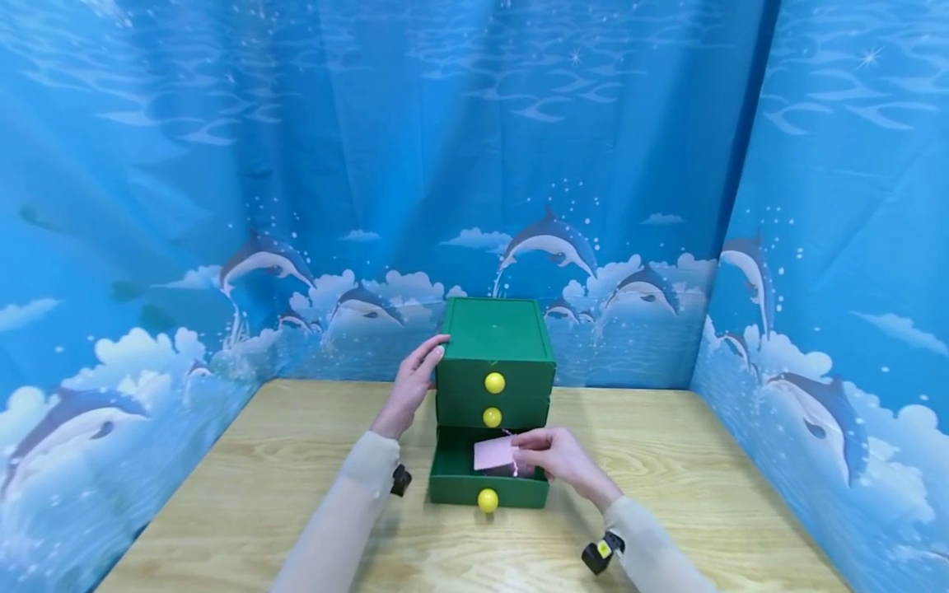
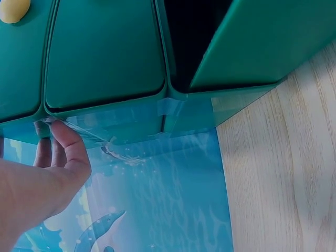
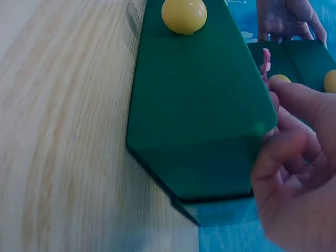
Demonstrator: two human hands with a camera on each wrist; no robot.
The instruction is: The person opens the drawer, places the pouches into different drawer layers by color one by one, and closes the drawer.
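Note:
A green drawer cabinet (image 1: 497, 329) with round yellow knobs stands on the table, its bottom drawer (image 1: 454, 492) pulled out. My left hand (image 1: 412, 387) rests against the cabinet's left side near the top, thumb and fingertips touching it. Over the pulled-out drawer, my right hand (image 1: 561, 455) pinches a flat pale pink piece (image 1: 491, 454) between thumb and fingers. A thin pink strand hangs beside that piece. Something darker lies below it in the drawer, too small to make out. In the right wrist view only a twisted pink bit (image 3: 266, 60) shows past the fingertips.
The two upper drawers (image 1: 460, 409) are closed. A light wooden table (image 1: 296, 478) lies under the cabinet. Behind and at the sides hangs a blue curtain (image 1: 415, 165) printed with dolphins and waves.

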